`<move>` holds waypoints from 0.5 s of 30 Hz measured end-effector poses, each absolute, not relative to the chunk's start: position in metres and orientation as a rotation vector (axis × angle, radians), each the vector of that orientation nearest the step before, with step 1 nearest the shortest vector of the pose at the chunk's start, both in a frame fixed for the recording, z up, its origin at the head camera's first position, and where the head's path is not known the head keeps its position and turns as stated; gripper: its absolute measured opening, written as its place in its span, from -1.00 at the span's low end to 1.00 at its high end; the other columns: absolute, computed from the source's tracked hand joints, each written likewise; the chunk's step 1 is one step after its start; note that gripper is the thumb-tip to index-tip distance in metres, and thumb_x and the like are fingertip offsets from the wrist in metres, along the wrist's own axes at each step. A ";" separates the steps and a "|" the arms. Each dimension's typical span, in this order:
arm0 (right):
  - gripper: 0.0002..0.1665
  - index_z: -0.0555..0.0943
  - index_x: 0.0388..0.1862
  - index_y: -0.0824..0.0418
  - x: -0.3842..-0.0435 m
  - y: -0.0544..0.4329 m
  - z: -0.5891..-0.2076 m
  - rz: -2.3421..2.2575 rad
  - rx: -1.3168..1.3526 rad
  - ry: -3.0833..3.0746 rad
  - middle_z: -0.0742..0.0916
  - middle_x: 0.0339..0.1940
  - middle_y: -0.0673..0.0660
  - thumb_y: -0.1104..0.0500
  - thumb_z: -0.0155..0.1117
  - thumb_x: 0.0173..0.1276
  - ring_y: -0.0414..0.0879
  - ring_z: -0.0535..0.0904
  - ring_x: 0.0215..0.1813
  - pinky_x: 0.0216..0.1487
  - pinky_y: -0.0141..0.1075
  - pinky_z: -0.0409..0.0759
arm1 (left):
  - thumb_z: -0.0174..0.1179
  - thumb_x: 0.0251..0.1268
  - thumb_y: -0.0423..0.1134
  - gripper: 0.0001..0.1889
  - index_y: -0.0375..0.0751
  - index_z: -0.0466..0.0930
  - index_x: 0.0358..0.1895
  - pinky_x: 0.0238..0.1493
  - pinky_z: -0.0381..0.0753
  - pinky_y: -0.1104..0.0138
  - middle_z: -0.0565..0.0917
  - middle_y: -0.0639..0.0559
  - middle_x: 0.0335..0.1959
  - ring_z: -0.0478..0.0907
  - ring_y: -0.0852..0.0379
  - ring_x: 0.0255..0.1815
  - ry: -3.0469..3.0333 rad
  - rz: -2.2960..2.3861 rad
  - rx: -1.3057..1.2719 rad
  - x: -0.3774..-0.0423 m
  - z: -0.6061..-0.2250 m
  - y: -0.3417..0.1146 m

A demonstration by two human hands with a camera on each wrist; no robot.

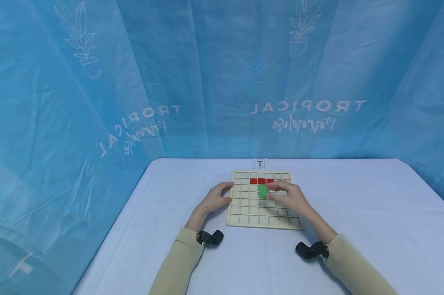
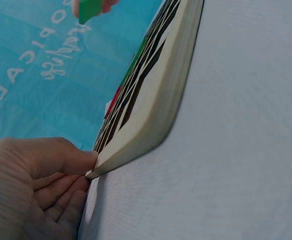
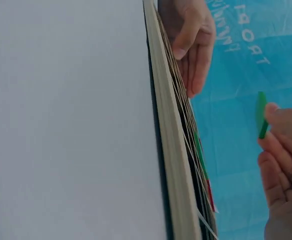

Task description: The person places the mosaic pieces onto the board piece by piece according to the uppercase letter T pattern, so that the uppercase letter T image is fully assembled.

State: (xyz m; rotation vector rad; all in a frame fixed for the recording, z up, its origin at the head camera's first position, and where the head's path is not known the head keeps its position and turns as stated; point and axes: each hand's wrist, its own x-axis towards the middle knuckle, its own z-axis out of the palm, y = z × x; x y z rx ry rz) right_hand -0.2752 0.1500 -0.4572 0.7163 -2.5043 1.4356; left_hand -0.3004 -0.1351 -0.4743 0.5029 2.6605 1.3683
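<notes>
A pale wooden grid board (image 1: 244, 225) lies on the table. Three red tiles (image 1: 261, 181) sit side by side in one of its far rows, with green (image 1: 263, 189) directly below the middle one. My right hand (image 1: 290, 198) is over the board's right half, pinching a green tile (image 3: 261, 115) between thumb and fingertips; in the right wrist view it is raised off the board. At the board's left edge my left hand (image 1: 215, 199) holds the rim, its thumb (image 2: 68, 157) against the edge and the other fingers curled beside it.
A small printed card (image 1: 260, 164) with a grid and a coloured T-like pattern lies just behind the board. White cloth (image 1: 354, 196) covers the table. Blue curtains (image 1: 222, 82) with mirrored lettering stand behind and at the left. Each wrist wears a black camera (image 1: 210, 237).
</notes>
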 end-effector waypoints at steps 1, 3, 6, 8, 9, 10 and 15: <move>-0.58 0.66 0.01 0.19 -0.275 0.149 -0.460 1.431 0.728 -2.506 0.69 -0.04 0.02 0.08 0.41 0.17 -0.02 0.58 -0.04 0.04 -0.02 0.55 | 0.17 0.15 -0.47 -0.39 -0.32 0.29 0.34 0.37 0.22 0.22 0.35 -0.16 0.32 0.24 -0.05 0.36 2.660 1.368 0.501 -0.300 -0.475 -0.135; -0.60 0.67 0.00 0.17 -0.273 0.149 -0.466 1.413 0.758 -2.510 0.69 -0.05 0.01 0.07 0.40 0.19 -0.03 0.59 -0.05 0.04 -0.01 0.56 | 0.17 0.15 -0.47 -0.38 -0.31 0.28 0.34 0.37 0.22 0.22 0.35 -0.16 0.32 0.24 -0.05 0.36 2.662 1.356 0.498 -0.300 -0.475 -0.134; -0.62 0.67 -0.02 0.14 -0.273 0.149 -0.474 1.381 0.784 -2.522 0.70 -0.08 -0.03 0.06 0.39 0.20 -0.08 0.60 -0.06 0.01 -0.10 0.59 | 0.17 0.15 -0.46 -0.38 -0.32 0.28 0.34 0.37 0.21 0.23 0.35 -0.16 0.32 0.23 -0.04 0.36 2.664 1.349 0.504 -0.299 -0.475 -0.134; -0.63 0.68 -0.03 0.14 -0.274 0.148 -0.478 1.384 0.790 -2.521 0.70 -0.11 -0.05 0.07 0.40 0.18 -0.11 0.60 -0.07 -0.03 -0.19 0.62 | 0.17 0.16 -0.46 -0.38 -0.32 0.27 0.34 0.37 0.22 0.23 0.35 -0.16 0.32 0.23 -0.04 0.36 2.668 1.346 0.517 -0.300 -0.475 -0.134; -0.63 0.68 -0.03 0.15 -0.274 0.148 -0.480 1.392 0.798 -2.516 0.70 -0.12 -0.04 0.08 0.41 0.18 -0.11 0.60 -0.08 -0.04 -0.23 0.63 | 0.17 0.15 -0.46 -0.38 -0.33 0.28 0.34 0.37 0.22 0.22 0.35 -0.17 0.32 0.23 -0.05 0.36 2.667 1.352 0.523 -0.300 -0.475 -0.135; -0.62 0.68 -0.03 0.15 -0.275 0.148 -0.481 1.402 0.794 -2.515 0.70 -0.13 -0.05 0.09 0.42 0.16 -0.13 0.60 -0.08 -0.06 -0.28 0.64 | 0.17 0.15 -0.47 -0.39 -0.33 0.28 0.34 0.37 0.22 0.22 0.35 -0.17 0.32 0.23 -0.05 0.36 2.669 1.356 0.527 -0.300 -0.475 -0.135; -0.61 0.68 -0.03 0.14 -0.277 0.147 -0.488 1.361 0.807 -2.523 0.69 -0.10 -0.05 0.10 0.44 0.14 -0.17 0.59 -0.08 -0.10 -0.37 0.64 | 0.16 0.15 -0.47 -0.39 -0.34 0.29 0.33 0.37 0.22 0.20 0.34 -0.18 0.32 0.23 -0.06 0.36 2.672 1.360 0.538 -0.301 -0.474 -0.136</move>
